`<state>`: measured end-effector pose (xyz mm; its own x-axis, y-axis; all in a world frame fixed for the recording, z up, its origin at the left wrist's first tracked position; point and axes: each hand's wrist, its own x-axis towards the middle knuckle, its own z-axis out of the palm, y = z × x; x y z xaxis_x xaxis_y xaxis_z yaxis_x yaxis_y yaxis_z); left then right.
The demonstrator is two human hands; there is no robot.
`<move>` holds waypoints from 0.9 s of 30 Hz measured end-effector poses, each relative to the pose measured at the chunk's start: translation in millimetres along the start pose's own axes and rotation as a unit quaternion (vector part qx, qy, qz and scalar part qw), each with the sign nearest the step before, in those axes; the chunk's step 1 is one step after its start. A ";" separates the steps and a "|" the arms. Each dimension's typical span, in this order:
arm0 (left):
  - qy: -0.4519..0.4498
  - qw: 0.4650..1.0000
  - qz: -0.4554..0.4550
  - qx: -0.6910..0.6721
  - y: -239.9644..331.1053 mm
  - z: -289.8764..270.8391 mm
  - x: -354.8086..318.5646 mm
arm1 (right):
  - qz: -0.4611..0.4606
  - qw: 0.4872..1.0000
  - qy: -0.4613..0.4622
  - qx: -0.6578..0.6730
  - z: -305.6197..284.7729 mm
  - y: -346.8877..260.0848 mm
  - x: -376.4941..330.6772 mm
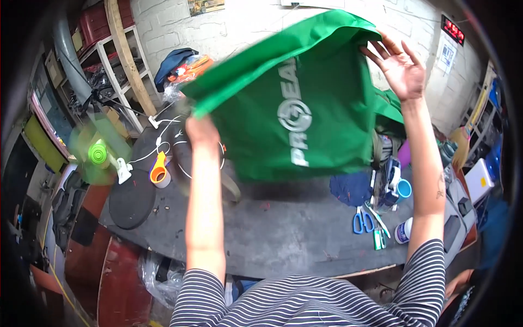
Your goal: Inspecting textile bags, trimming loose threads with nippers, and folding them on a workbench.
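A large green fabric bag (338, 109) with white printing hangs spread out in the air above the dark table. At its left corner my left hand (201, 131) is closed on the edge, blurred by motion. My right hand (403, 68) is raised at the upper right corner, palm toward me. Its fingers are apart and some touch the bag's edge, while the thumb stands free of the fabric. The bag hides part of the table and the wall behind.
On the dark table (272, 234), blue-handled scissors (362, 220), a white bottle (403, 231) and a blue cup (403, 188) lie to the right. Left are an orange tape dispenser (159, 171), a round black disc (132, 199) and a white cable. A shelf (122, 82) stands behind.
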<state>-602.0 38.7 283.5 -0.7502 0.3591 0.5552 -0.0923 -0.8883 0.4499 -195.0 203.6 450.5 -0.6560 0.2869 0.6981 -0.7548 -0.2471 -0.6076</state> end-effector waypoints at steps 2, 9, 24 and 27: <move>-0.023 0.962 0.207 0.177 42.3 55.1 -3.7 | -0.038 0.999 0.035 -0.010 -30.3 8.9 -22.1; -0.299 0.744 0.381 0.460 55.7 79.0 -139.3 | 0.227 0.524 0.284 -0.770 -126.1 111.4 -123.1; -0.418 0.505 -0.221 0.722 117.8 -112.8 -336.6 | 0.195 0.485 0.476 -0.707 30.6 188.0 -385.4; -0.517 0.487 -0.395 0.582 154.2 -108.3 -333.4 | 0.170 0.422 0.486 -0.746 41.2 180.7 -405.3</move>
<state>-437.0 -249.1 92.1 0.0060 0.9443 -0.3290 0.8006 0.1926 0.5675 -65.6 4.5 73.4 0.1329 0.8927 0.4307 0.7003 0.2230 -0.6782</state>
